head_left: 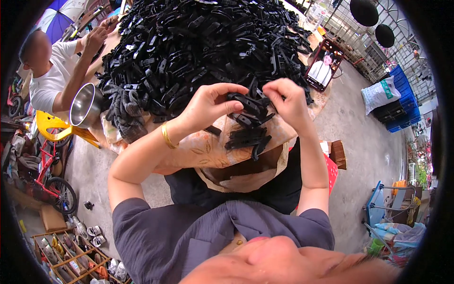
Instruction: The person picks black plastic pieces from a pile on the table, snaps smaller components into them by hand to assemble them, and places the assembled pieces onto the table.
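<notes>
A large heap of long, narrow black plastic pieces covers most of the table. At its near edge my left hand is closed, thumb and fingers round a black plastic piece. My right hand is bent into a pinch at the right end of the same cluster; its fingertips partly hide what they grip, which looks like another black piece. Just below my hands, a small group of black pieces lies at the table's front edge. Under that edge an open tan bag sits by my lap.
Grey gloves lie left of the heap, beside a steel bowl over a yellow chair. A phone stands at the table's right edge. Across the left corner, another person works with raised hands. Shoe racks stand lower left.
</notes>
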`<state>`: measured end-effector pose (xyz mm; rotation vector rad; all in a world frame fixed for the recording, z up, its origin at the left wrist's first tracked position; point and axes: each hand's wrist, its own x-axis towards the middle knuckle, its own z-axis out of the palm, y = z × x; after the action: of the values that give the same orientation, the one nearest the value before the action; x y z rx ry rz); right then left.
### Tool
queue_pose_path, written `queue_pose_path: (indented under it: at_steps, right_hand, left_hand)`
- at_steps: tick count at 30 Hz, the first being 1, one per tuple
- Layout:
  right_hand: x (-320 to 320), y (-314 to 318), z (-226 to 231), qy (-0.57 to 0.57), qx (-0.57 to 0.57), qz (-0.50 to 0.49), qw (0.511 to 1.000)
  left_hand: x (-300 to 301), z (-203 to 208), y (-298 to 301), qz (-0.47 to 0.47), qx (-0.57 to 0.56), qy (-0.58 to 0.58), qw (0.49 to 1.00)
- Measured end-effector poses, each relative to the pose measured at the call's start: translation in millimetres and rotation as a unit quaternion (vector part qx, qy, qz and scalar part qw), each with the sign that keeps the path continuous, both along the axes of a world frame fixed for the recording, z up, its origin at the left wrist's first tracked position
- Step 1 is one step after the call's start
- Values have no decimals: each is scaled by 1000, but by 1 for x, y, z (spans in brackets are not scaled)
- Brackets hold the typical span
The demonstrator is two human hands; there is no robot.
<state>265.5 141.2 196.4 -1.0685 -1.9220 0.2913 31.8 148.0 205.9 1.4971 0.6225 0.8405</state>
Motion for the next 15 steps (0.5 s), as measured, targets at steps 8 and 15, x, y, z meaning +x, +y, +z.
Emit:
queue_pose_path:
  at_steps: [8,15]
  right_hand:
    - [-32,-16,12,81,-84,78,990]
    - [-29,-20,12,9,-16,50,999]
  left_hand:
    - [-5,2,2,44,-17,30,998]
    - [-4,-1,3,37,60,13,997]
